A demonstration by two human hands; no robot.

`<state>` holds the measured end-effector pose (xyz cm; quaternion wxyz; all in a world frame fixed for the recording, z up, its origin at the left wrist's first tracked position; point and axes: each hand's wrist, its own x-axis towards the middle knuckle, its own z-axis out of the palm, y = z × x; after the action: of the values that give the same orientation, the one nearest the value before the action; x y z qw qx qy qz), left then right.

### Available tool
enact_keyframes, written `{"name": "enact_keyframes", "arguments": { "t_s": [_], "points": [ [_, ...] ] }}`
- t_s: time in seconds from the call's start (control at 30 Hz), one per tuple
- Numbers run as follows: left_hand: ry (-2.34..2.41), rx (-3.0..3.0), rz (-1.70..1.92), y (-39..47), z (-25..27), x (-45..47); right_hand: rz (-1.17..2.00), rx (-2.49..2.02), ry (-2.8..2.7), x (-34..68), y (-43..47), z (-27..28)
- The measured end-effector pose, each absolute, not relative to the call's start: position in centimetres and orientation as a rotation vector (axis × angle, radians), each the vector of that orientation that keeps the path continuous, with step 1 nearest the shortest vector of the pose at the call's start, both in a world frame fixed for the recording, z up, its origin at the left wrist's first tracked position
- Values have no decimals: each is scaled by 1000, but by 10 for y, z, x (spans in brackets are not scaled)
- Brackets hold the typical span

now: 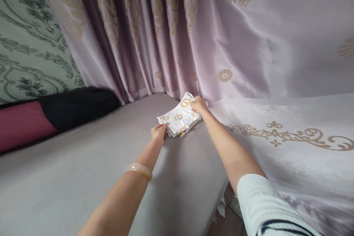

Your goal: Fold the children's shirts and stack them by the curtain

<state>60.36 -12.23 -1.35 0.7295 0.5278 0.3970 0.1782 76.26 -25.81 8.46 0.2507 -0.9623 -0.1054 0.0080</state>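
A white printed cloth [177, 115], folded flat with orange and grey motifs, lies at the far corner of the bed. More folded cloths [182, 132] show beneath it in a small stack. My left hand [159, 132] grips its near left corner, thumb on top and fingers curled under. At the right end, my right hand [198, 105] is closed on the opposite edge. Part of each hand's fingers is hidden by the cloth. A pale bangle [139, 171] circles my left wrist area.
The grey bed sheet [69, 177] spreads below and left. A black and dark red bolster [55, 118] lies along the green patterned wall [33, 37]. Purple curtains [155, 44] hang behind the bed and down its right side. The floor [229, 214] shows beyond the bed's right edge.
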Motion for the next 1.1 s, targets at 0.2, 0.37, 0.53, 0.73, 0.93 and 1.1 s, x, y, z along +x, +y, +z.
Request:
{"name": "enact_keyframes", "arguments": {
  "t_s": [0.2, 0.37, 0.53, 0.73, 0.93, 1.1],
  "points": [
    [825, 1195, 405, -123, -22, 600, -50, -2656, -312, 763, -256, 73],
    [759, 1216, 414, -122, -26, 594, -80, -2696, -366, 762, -257, 55],
    [674, 1265, 472, -124, -32, 587, -105, -2751, -383, 762, -257, 38],
    [570, 1358, 577, -129, -46, 579, -165, -2815, -467, 764, -259, 23],
    [525, 1604, 570, -129, -55, 578, -168, -2854, -359, 769, -266, -1],
    [554, 1702, 559, -127, -54, 579, -93, -2853, -228, 773, -270, -13]
  ]
}}
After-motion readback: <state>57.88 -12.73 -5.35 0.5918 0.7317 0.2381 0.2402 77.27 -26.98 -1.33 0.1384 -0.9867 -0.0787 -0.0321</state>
